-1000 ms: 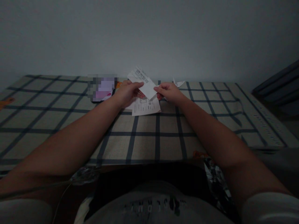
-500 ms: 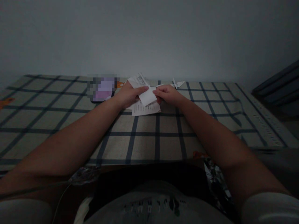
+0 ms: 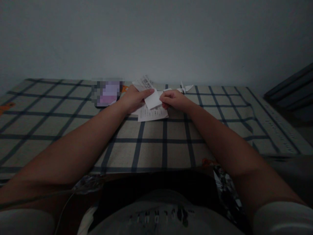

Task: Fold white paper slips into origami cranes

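Note:
Between my hands is a creased white slip of paper point(image 3: 153, 99), with print and a square code on its far end. My left hand point(image 3: 137, 98) is closed on it, thumb pressed on top. At its right edge, the fingers of my right hand point(image 3: 172, 98) are pinched together on the slip. Below it lies a printed sheet point(image 3: 153, 115), partly covered by the slip and my left hand. Just beyond my right hand rests a white folded paper piece point(image 3: 185, 88) with pointed ends.
A phone point(image 3: 107, 94), partly blurred out, lies left of my left hand. The table has a checked cloth point(image 3: 151, 153) and backs onto a grey wall point(image 3: 156, 39). A thin cable point(image 3: 63, 209) hangs by the front edge at left.
The slip has turned slightly and shifted a little up and left in my left hand. My right hand stays at its edge. The phone and printed sheet have not moved.

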A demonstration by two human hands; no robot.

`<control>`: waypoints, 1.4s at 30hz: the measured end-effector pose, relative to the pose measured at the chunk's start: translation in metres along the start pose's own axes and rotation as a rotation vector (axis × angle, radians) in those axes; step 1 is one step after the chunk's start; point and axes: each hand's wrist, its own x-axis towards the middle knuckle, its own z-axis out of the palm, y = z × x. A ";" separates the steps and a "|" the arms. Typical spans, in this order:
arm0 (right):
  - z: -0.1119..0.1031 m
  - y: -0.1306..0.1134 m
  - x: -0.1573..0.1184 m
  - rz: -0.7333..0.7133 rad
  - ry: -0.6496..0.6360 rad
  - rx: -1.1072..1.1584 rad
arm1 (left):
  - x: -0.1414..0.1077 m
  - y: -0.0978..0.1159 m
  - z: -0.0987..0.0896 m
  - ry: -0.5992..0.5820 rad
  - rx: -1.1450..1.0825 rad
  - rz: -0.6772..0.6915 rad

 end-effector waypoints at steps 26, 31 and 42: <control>0.002 0.002 0.006 0.013 0.011 0.039 | -0.005 -0.001 0.004 -0.067 -0.103 -0.079; 0.004 0.007 0.009 0.048 0.049 0.198 | -0.003 -0.002 0.004 -0.020 -0.131 -0.018; -0.003 0.012 0.010 -0.074 -0.034 0.230 | 0.000 0.005 0.002 0.096 -0.102 -0.041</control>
